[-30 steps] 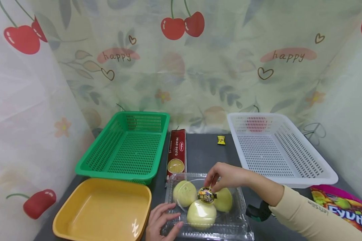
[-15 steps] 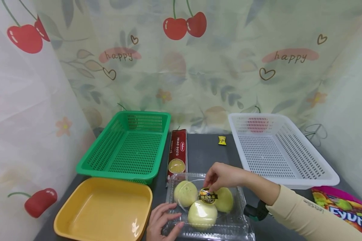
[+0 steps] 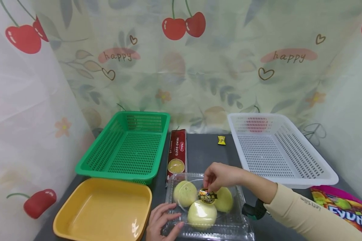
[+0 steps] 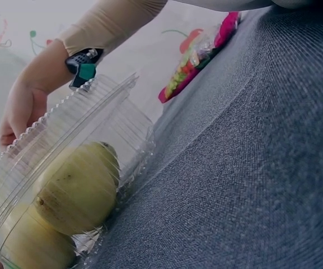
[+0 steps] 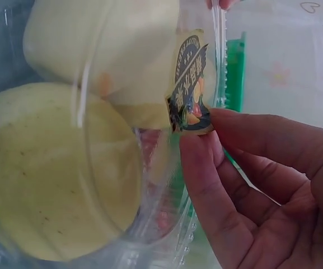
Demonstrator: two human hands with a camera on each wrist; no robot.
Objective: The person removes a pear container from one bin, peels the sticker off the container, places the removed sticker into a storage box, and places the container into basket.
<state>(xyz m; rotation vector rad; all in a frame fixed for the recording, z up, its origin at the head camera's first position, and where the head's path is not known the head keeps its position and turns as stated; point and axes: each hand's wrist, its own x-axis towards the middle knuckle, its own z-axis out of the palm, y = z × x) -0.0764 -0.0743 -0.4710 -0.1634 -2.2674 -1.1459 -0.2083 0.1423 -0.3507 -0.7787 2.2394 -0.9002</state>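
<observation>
A clear plastic clamshell box [image 3: 229, 227] sits at the front of the table with three pale yellow-green round fruits [image 3: 201, 214] inside. On its lid is a black and gold fruit sticker [image 3: 207, 196]. My right hand [image 3: 221, 175] reaches across from the right, and in the right wrist view its thumb and index finger pinch the edge of the sticker [image 5: 190, 84]. My left hand [image 3: 163, 222] rests with spread fingers on the box's left front part. Only bits of its fingertips show at the left edge of the left wrist view.
Behind the box lies a red spaghetti pack [image 3: 177, 154]. A green basket [image 3: 160, 160] and a yellow tub [image 3: 147, 201] stand on the left, a white basket [image 3: 319, 167] on the right. A small yellow packet [image 3: 221, 140] lies at the back, a colourful candy bag [image 3: 344, 207] at right.
My right hand has shifted slightly left over the sticker, its fingertips staying at the sticker's upper edge. My left hand and the box have kept their places.
</observation>
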